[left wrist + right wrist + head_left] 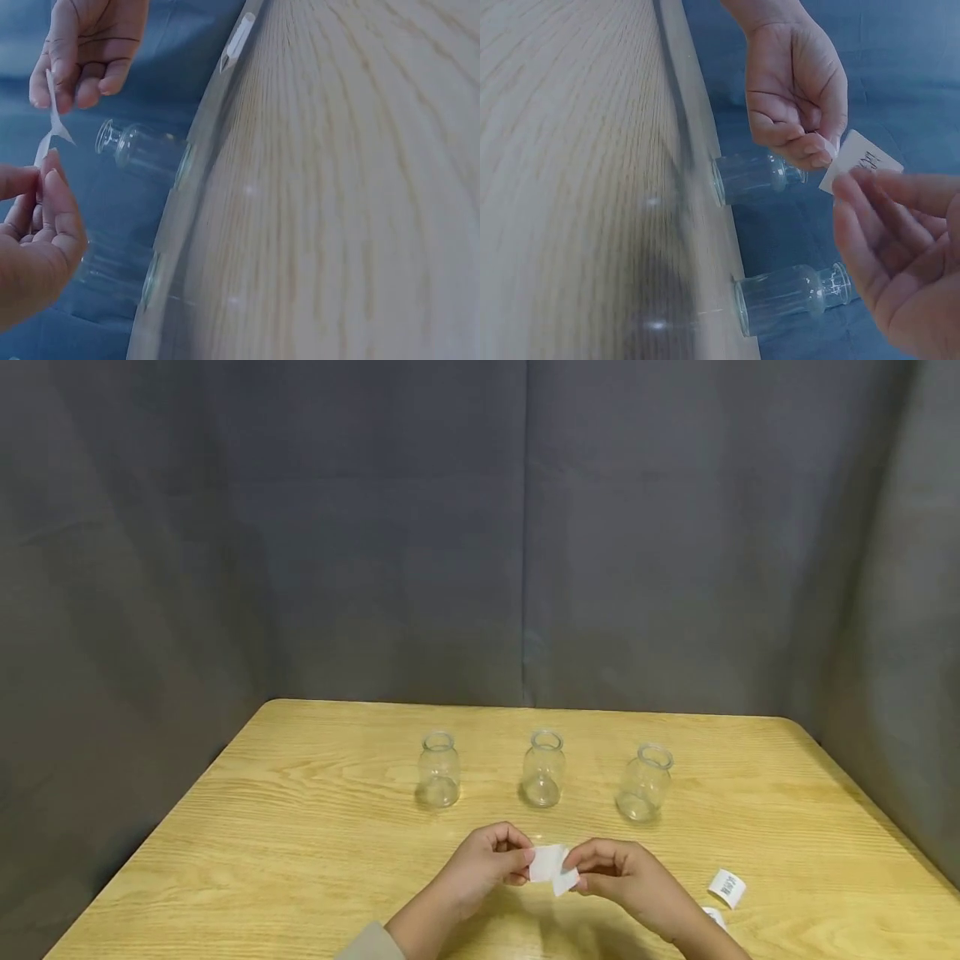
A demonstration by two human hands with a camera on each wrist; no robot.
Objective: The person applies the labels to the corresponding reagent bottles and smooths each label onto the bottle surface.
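Observation:
Above the table, both hands pinch a small white paper label (546, 862). My left hand (487, 870) has its left edge between thumb and fingertips. Thumb and fingers of my right hand (626, 878) grip the other end, where a white flap bends down. Seen from the left wrist, the paper (54, 112) forks into thin layers between the hands, partly separated. Dark printed characters show on the label (862, 161) in the right wrist view; fingertips hide part of it.
Three clear glass jars without lids stand in a row beyond the hands: left jar (438, 768), middle jar (543, 768), right jar (645, 782). On the wooden table (285, 860), a printed white label (727, 887) lies right of my right hand, with another label (715, 917) partly hidden by the forearm.

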